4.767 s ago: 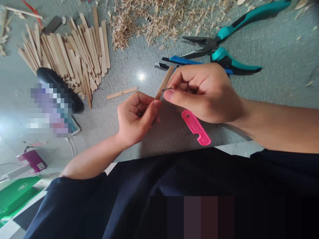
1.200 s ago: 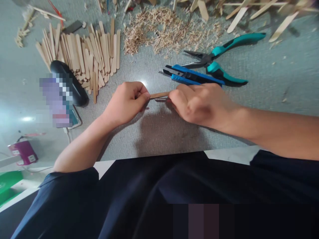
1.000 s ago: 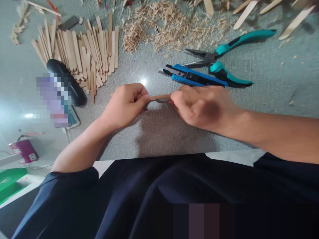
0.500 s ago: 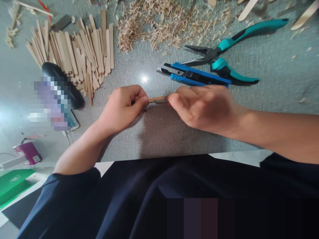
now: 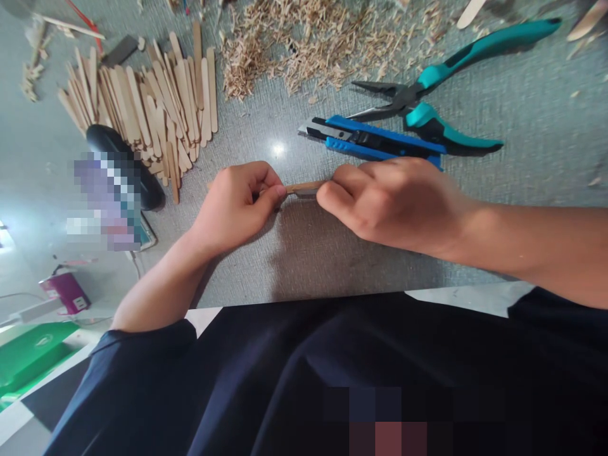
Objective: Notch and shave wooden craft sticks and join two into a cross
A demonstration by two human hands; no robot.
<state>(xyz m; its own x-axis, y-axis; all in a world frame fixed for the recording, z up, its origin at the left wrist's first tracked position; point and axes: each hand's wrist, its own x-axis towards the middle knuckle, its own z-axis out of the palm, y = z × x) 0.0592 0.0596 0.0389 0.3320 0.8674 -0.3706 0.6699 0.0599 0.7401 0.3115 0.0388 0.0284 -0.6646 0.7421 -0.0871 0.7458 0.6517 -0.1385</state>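
My left hand [image 5: 244, 199] is closed, with thumb and bent fingers pinching a flat wooden craft stick [image 5: 304, 187]. One end of the stick pokes out past the far side of that hand; the rest runs toward my right hand [image 5: 380, 199]. That hand is curled into a fist, knuckles up, around a knife whose thin metal blade [image 5: 308, 192] lies along the near edge of the stick. Its handle is hidden in my palm. Just beyond my right fingers lies a blue utility knife [image 5: 380, 138], partly covered by the hand.
Teal-handled long-nose pliers [image 5: 430, 95] lie open behind the utility knife. A heap of wood shavings [image 5: 294, 44] spreads across the back. Many craft sticks [image 5: 142, 101] are piled at left, beside a black oblong object [image 5: 126, 166] and a blurred phone [image 5: 147, 231].
The view has shifted slightly. My right hand has moved a little left along the stick, so less of the stick and blade shows between my hands. Both hands keep their grip.
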